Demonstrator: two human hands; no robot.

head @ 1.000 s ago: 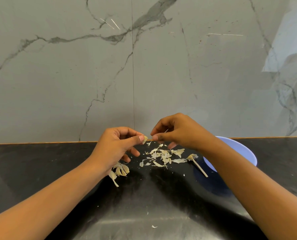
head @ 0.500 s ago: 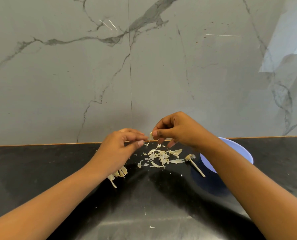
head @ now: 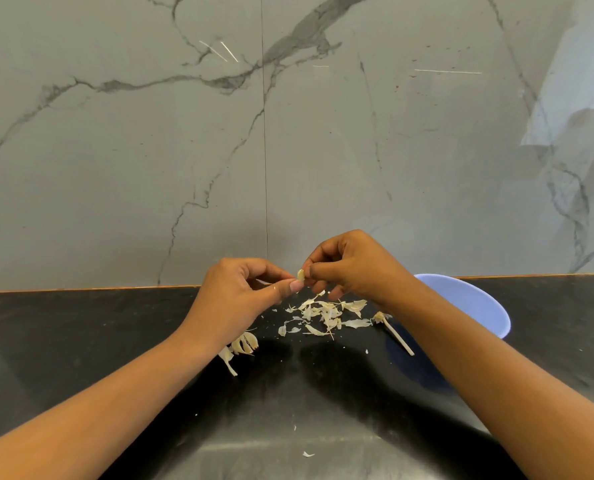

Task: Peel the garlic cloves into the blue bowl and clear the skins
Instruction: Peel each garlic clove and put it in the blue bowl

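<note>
A small pale garlic clove (head: 301,274) is held above the black counter between both hands. My right hand (head: 351,265) pinches it with thumb and fingertips. My left hand (head: 243,292) has its fingers curled and its thumb tip against the clove's lower end. Below them lies a scatter of dry garlic skins (head: 323,315). A cluster of unpeeled cloves (head: 243,344) lies under my left wrist, partly hidden. The blue bowl (head: 475,303) stands at the right behind my right forearm; its inside is hidden.
A garlic stem with its root end (head: 394,332) lies beside the bowl. Loose skin flakes (head: 307,454) dot the near counter. The black counter (head: 81,341) ends at a grey marble wall (head: 150,150) just behind the hands.
The clove passed from my left fingers into my right hand's pinch. Both hands drew closer together and rose slightly; my left thumb now meets the clove.
</note>
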